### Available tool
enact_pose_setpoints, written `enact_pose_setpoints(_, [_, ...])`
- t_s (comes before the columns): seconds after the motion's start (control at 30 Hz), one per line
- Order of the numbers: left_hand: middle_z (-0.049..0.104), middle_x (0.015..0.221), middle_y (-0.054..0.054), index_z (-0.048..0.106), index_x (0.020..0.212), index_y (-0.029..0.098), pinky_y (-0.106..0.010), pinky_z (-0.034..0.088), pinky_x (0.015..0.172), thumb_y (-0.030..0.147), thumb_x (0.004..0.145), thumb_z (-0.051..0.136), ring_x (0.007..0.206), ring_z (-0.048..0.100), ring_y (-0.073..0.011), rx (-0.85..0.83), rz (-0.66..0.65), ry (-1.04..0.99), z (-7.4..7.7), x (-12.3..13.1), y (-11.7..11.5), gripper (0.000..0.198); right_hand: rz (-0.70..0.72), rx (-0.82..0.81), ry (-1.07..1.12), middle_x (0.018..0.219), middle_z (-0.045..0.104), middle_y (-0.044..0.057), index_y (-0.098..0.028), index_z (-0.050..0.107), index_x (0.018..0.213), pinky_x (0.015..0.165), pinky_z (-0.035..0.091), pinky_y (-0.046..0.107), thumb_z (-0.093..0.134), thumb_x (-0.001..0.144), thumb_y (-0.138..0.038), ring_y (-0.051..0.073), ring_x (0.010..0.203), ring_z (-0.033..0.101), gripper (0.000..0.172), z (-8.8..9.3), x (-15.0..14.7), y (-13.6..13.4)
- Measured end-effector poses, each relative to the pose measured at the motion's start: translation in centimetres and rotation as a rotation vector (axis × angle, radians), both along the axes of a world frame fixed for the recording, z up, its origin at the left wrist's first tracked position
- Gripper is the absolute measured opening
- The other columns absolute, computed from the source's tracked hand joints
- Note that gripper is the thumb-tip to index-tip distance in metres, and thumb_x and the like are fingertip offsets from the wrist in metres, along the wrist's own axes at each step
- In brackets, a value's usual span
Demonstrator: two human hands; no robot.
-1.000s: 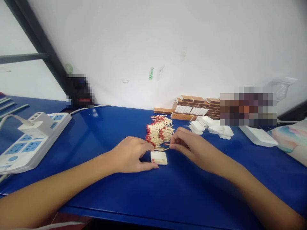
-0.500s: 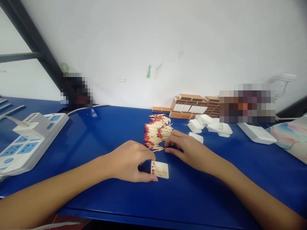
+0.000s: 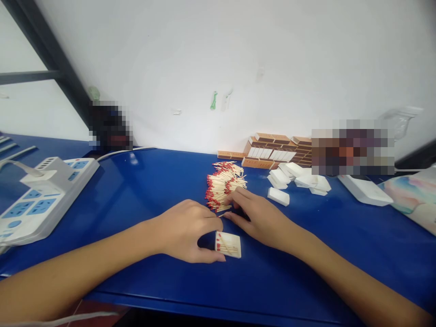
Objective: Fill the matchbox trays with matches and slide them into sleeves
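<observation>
A small white matchbox tray (image 3: 235, 240) lies on the blue table with several red-headed matches (image 3: 227, 248) in it, one of them lying slantwise. My left hand (image 3: 190, 231) curves around the tray's left end, thumb at the near edge and fingers by the far edge, steadying it. Just beyond the tray, my right hand (image 3: 254, 215) pinches a match (image 3: 220, 215) between thumb and fingertips, close to the left fingertips. Behind the right fingers is a heap of loose matches (image 3: 218, 186), red heads mostly facing left; the hand covers part of its near side.
Several white trays (image 3: 278, 196) lie right of the heap. Brown matchbox sleeves (image 3: 269, 152) are stacked against the wall. A power strip (image 3: 44, 204) with a plugged-in adapter sits at the left. A white device (image 3: 364, 190) and a pastel-patterned object (image 3: 408, 195) are at the right.
My right hand has moved left and slightly nearer with the pinched match, coming close to my left fingers. A white tray it partly covered now shows fully. The left hand stays at the tray.
</observation>
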State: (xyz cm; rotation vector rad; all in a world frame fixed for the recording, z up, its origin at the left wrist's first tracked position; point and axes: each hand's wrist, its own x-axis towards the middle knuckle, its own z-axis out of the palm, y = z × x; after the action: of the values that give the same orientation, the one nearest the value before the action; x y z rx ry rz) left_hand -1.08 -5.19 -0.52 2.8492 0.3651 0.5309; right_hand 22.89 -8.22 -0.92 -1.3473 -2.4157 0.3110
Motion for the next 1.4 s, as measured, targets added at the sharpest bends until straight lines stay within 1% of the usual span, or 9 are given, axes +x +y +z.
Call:
enact_pose_setpoints(0.17, [0.066,0.068,0.0,0.071,0.092,0.018,-0.03,0.042,0.059,0.055,0.087,0.071,0.06,0.061,-0.0166,-0.004,0.022,0.012,0.2,-0.1,0.4,0.037,-0.008,0.027,-0.067,0.094,0.064,0.005,-0.018,0.06,0.094,0.068,0.048,0.03,0.059,0.103,-0.028,0.018,0.079,0.062,0.013,-0.2,-0.3,0.4])
enact_pose_setpoints(0.33, [0.066,0.068,0.0,0.071,0.09,0.018,-0.03,0.04,0.058,0.055,0.088,0.07,0.06,0.061,-0.0163,0.012,0.071,0.049,0.5,-0.3,0.9,0.037,-0.026,0.026,-0.212,0.098,0.065,0.007,-0.017,0.06,0.095,0.068,0.048,0.031,0.059,0.103,-0.028,0.02,0.082,0.065,0.013,-0.1,-0.3,0.3])
enact_pose_setpoints(0.53, [0.067,0.071,0.0,0.072,0.094,0.018,-0.03,0.041,0.06,0.055,0.088,0.07,0.062,0.062,-0.0168,0.016,0.084,0.066,0.5,-0.5,1.3,0.038,-0.013,0.039,-0.275,0.098,0.065,0.007,-0.017,0.06,0.097,0.062,0.045,0.029,0.057,0.104,-0.023,0.018,0.076,0.064,0.01,-0.1,-0.6,-0.1])
enact_pose_setpoints(0.67, [0.067,0.071,0.0,0.072,0.094,0.018,-0.029,0.041,0.059,0.054,0.089,0.069,0.061,0.062,-0.0158,0.011,0.084,0.067,0.5,-0.4,1.3,0.037,-0.016,0.125,-0.375,0.096,0.065,0.009,-0.015,0.06,0.097,0.06,0.044,0.031,0.054,0.106,-0.03,0.021,0.077,0.065,0.018,-0.4,-0.8,-0.3])
enact_pose_setpoints(0.8, [0.066,0.07,0.001,0.071,0.093,0.018,-0.028,0.039,0.058,0.055,0.09,0.068,0.06,0.06,-0.0139,-0.004,0.095,0.069,0.7,-0.5,1.5,0.037,-0.027,0.219,-0.43,0.095,0.064,0.011,-0.015,0.06,0.096,0.062,0.045,0.033,0.049,0.107,-0.024,0.025,0.082,0.066,0.018,-0.9,-0.2,-0.1])
enact_pose_setpoints(0.97, [0.064,0.068,0.002,0.07,0.089,0.018,-0.028,0.038,0.057,0.055,0.09,0.069,0.059,0.059,-0.0134,-0.008,0.124,0.086,0.9,-0.6,1.9,0.037,-0.053,0.296,-0.39,0.091,0.062,0.009,-0.015,0.059,0.096,0.057,0.041,0.032,0.051,0.106,-0.021,0.022,0.074,0.063,0.014,-0.3,0.7,-0.1])
enact_pose_setpoints(1.1, [0.065,0.069,0.001,0.069,0.088,0.017,-0.028,0.037,0.057,0.055,0.09,0.068,0.06,0.059,-0.0141,-0.005,0.145,0.096,0.9,-0.5,1.9,0.037,0.022,0.281,-0.283,0.091,0.062,0.006,-0.017,0.059,0.097,0.055,0.04,0.031,0.05,0.107,-0.025,0.019,0.071,0.063,0.016,0.3,-0.1,-1.2])
enact_pose_setpoints(1.3, [0.066,0.071,0.001,0.068,0.092,0.017,-0.028,0.039,0.059,0.055,0.092,0.066,0.06,0.06,-0.0138,0.015,0.138,0.068,0.7,-0.5,1.7,0.038,0.065,0.329,-0.408,0.091,0.064,0.009,-0.016,0.062,0.095,0.05,0.034,0.033,0.049,0.107,-0.028,0.022,0.076,0.064,0.022,-0.5,-1.7,-2.0])
enact_pose_setpoints(1.4, [0.066,0.07,0.001,0.067,0.089,0.017,-0.029,0.039,0.058,0.055,0.092,0.067,0.06,0.06,-0.0141,0.025,0.136,0.063,0.7,-0.5,1.7,0.038,0.09,0.324,-0.377,0.093,0.065,0.009,-0.016,0.063,0.096,0.052,0.037,0.032,0.049,0.108,-0.032,0.021,0.077,0.064,0.025,-0.3,-1.5,-2.0])
